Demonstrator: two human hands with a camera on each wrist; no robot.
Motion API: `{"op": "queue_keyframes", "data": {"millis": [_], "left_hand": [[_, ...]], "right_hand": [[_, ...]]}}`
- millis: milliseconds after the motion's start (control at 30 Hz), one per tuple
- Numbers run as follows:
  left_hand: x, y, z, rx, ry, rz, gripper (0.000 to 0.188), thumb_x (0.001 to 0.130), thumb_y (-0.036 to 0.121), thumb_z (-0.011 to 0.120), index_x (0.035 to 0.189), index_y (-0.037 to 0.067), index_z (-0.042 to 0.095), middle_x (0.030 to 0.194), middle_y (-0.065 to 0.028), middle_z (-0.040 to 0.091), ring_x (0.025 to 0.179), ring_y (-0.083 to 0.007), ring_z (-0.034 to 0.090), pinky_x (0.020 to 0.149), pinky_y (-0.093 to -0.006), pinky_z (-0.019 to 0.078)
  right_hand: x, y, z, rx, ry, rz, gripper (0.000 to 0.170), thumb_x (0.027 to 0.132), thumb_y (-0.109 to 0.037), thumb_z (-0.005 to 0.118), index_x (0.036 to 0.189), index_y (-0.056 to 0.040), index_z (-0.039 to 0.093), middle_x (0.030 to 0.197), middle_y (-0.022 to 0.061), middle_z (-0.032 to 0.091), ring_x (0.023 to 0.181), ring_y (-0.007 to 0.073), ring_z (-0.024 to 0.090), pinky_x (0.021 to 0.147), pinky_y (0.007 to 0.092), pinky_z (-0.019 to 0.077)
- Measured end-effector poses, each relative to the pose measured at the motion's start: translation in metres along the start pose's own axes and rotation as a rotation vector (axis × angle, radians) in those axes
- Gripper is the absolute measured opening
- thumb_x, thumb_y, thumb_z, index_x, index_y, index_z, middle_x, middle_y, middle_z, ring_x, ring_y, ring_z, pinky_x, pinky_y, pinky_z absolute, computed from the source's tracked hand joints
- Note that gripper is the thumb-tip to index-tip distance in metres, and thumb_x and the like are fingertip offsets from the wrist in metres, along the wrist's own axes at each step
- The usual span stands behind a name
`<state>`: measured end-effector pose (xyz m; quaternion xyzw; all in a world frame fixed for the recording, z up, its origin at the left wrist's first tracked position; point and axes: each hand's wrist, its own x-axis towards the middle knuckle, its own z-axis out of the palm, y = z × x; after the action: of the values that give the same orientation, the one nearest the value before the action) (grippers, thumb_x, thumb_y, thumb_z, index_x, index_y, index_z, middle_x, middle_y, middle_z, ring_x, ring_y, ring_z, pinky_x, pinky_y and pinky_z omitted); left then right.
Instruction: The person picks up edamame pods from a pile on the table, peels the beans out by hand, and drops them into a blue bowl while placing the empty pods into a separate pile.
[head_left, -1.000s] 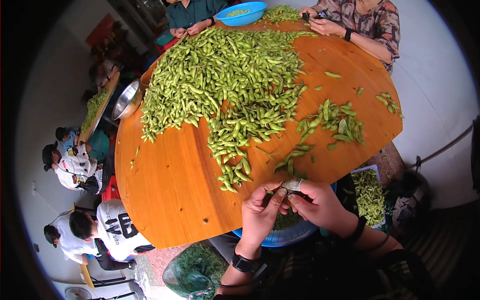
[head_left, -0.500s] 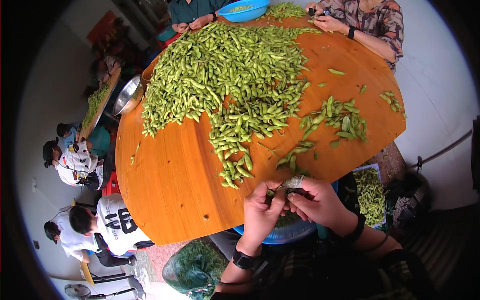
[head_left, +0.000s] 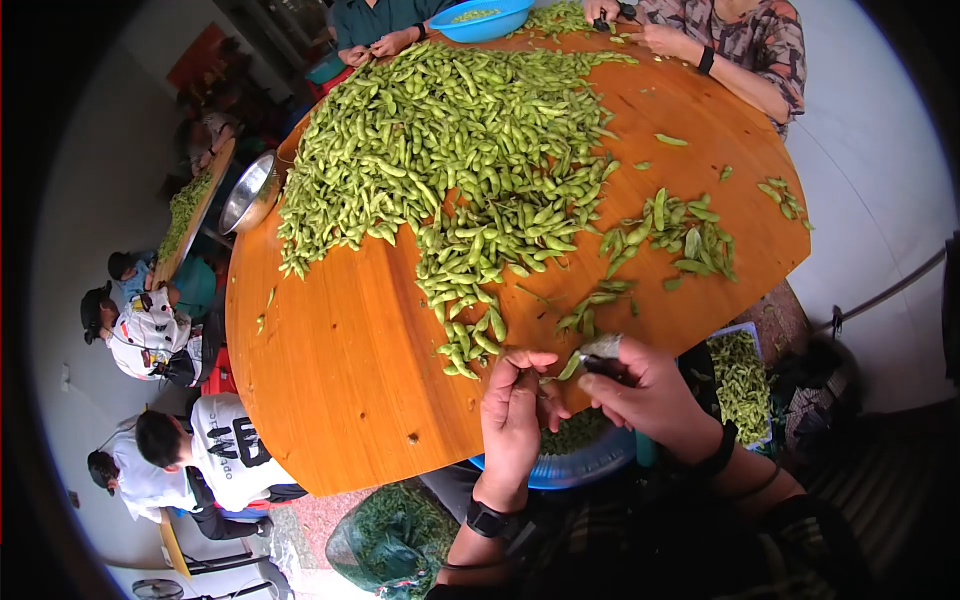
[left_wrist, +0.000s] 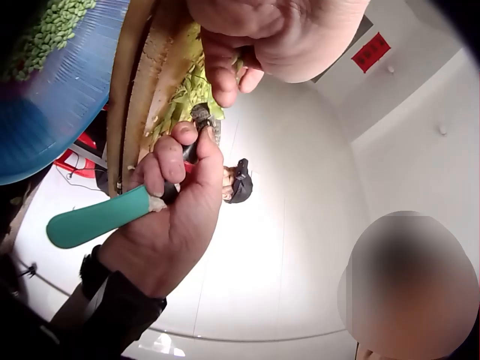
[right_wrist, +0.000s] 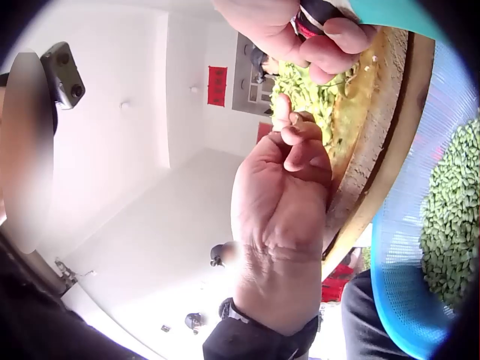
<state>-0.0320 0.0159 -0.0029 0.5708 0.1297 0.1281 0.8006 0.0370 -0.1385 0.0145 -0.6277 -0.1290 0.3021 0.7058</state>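
A green soybean pod [head_left: 569, 367] spans the small gap between my hands, over the near table edge. My left hand [head_left: 512, 410] pinches one end among its curled fingers; in the left wrist view a bit of green shows between them. My right hand [head_left: 655, 395] grips a tool with a teal handle [left_wrist: 97, 217] and a dark part near the fingertips, where its working end is hidden. A grey wrap [head_left: 603, 348] covers a finger of this hand. Below both hands, a blue basket [right_wrist: 397, 304] contains shelled green beans [right_wrist: 454, 217].
A large heap of pods [head_left: 440, 150] covers much of the wooden table [head_left: 340, 390]. Smaller pod piles [head_left: 680, 235] lie at the right. A metal bowl [head_left: 250, 192] stands at the left edge, a blue basin [head_left: 485, 25] at the far side. Two people work opposite.
My hands, close together before, have drawn slightly apart, and the pod now shows between them. The left fingers have lifted and spread a little. Across the table, one person's hands have shifted.
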Motion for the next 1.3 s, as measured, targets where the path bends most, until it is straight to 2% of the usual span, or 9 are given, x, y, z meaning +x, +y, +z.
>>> {"op": "queue_keyframes", "data": {"millis": [233, 400, 533, 633, 700, 800, 900, 1067, 1300], "left_hand": [[-0.002, -0.002, 0.001, 0.278, -0.142, 0.200, 0.023, 0.103, 0.003, 0.036, 0.109, 0.000, 0.058, 0.097, -0.0041, 0.046, 0.067, -0.0094, 0.059, 0.057, -0.0219, 0.0494], [-0.003, 0.001, -0.001, 0.006, -0.146, -0.011, 0.021, 0.104, 0.007, 0.038, 0.113, 0.001, 0.056, 0.100, -0.0050, 0.052, 0.065, -0.0090, 0.060, 0.055, -0.0216, 0.0490], [-0.003, 0.001, 0.002, -0.106, 0.075, -0.023, 0.019, 0.103, 0.011, 0.043, 0.115, 0.002, 0.056, 0.091, -0.0028, 0.058, 0.065, -0.0067, 0.057, 0.055, -0.0210, 0.0475], [0.000, -0.013, 0.004, 0.495, 0.065, 0.329, 0.019, 0.097, 0.011, 0.058, 0.114, 0.001, 0.056, 0.081, 0.0010, 0.058, 0.074, -0.0040, 0.052, 0.066, -0.0192, 0.0454], [-0.001, -0.011, 0.005, 0.396, 0.033, 0.234, 0.020, 0.096, 0.008, 0.061, 0.114, 0.001, 0.056, 0.082, 0.0010, 0.058, 0.075, -0.0041, 0.053, 0.067, -0.0193, 0.0455], [-0.003, -0.013, 0.006, 0.191, -0.014, 0.141, 0.023, 0.093, 0.002, 0.062, 0.114, 0.001, 0.052, 0.086, 0.0013, 0.057, 0.073, -0.0042, 0.054, 0.064, -0.0191, 0.0451], [-0.009, -0.013, 0.003, 0.159, 0.062, 0.166, 0.020, 0.091, 0.003, 0.065, 0.109, 0.000, 0.055, 0.083, -0.0006, 0.060, 0.074, -0.0051, 0.055, 0.066, -0.0205, 0.0462], [-0.007, -0.009, -0.002, 0.555, -0.105, 0.329, 0.014, 0.095, 0.011, 0.063, 0.103, 0.000, 0.058, 0.081, -0.0035, 0.062, 0.071, -0.0072, 0.057, 0.063, -0.0230, 0.0469], [-0.005, 0.009, -0.007, 0.095, -0.295, -0.221, 0.012, 0.099, 0.014, 0.057, 0.104, 0.003, 0.054, 0.079, 0.0009, 0.057, 0.063, -0.0045, 0.049, 0.058, -0.0178, 0.0390]], "right_hand": [[0.005, 0.009, 0.016, 0.002, -0.077, -0.059, 0.014, 0.092, -0.009, 0.064, 0.087, -0.0036, 0.052, 0.068, 0.0001, 0.059, 0.060, 0.0042, 0.055, 0.052, 0.0214, 0.0429], [0.005, 0.008, 0.019, 0.065, -0.018, -0.065, 0.012, 0.089, -0.004, 0.063, 0.083, -0.0027, 0.053, 0.068, -0.0010, 0.058, 0.060, 0.0038, 0.052, 0.053, 0.0226, 0.0422], [0.002, 0.005, 0.015, -0.314, 0.193, -0.225, 0.011, 0.085, -0.002, 0.065, 0.081, -0.0024, 0.054, 0.067, -0.0016, 0.058, 0.058, 0.0037, 0.049, 0.053, 0.0236, 0.0413], [0.000, 0.005, 0.014, -0.489, 0.311, -0.385, 0.013, 0.081, 0.000, 0.068, 0.081, -0.0023, 0.056, 0.065, -0.0004, 0.056, 0.056, 0.0040, 0.047, 0.051, 0.0232, 0.0397], [-0.001, 0.007, 0.014, -0.611, 0.365, -0.494, 0.015, 0.078, 0.000, 0.070, 0.079, -0.0020, 0.055, 0.062, 0.0013, 0.054, 0.054, 0.0050, 0.047, 0.049, 0.0239, 0.0394], [-0.001, 0.012, 0.015, -0.599, 0.370, -0.665, 0.018, 0.074, 0.000, 0.072, 0.079, -0.0020, 0.054, 0.059, 0.0042, 0.051, 0.050, 0.0086, 0.048, 0.048, 0.0257, 0.0401], [-0.002, 0.015, 0.012, -0.682, 0.392, -0.730, 0.017, 0.074, -0.003, 0.073, 0.082, -0.0014, 0.057, 0.062, 0.0099, 0.056, 0.050, 0.0268, 0.059, 0.048, 0.0296, 0.0454], [-0.009, 0.003, 0.018, -0.521, 0.289, -0.552, 0.016, 0.076, -0.003, 0.072, 0.083, -0.0004, 0.058, 0.063, 0.0092, 0.057, 0.049, 0.0184, 0.059, 0.047, 0.0283, 0.0447], [-0.016, -0.003, 0.005, -0.217, 0.027, -0.244, 0.013, 0.084, -0.007, 0.069, 0.088, -0.0004, 0.058, 0.068, -0.0023, 0.054, 0.065, 0.0008, 0.047, 0.053, 0.0212, 0.0393]]}}
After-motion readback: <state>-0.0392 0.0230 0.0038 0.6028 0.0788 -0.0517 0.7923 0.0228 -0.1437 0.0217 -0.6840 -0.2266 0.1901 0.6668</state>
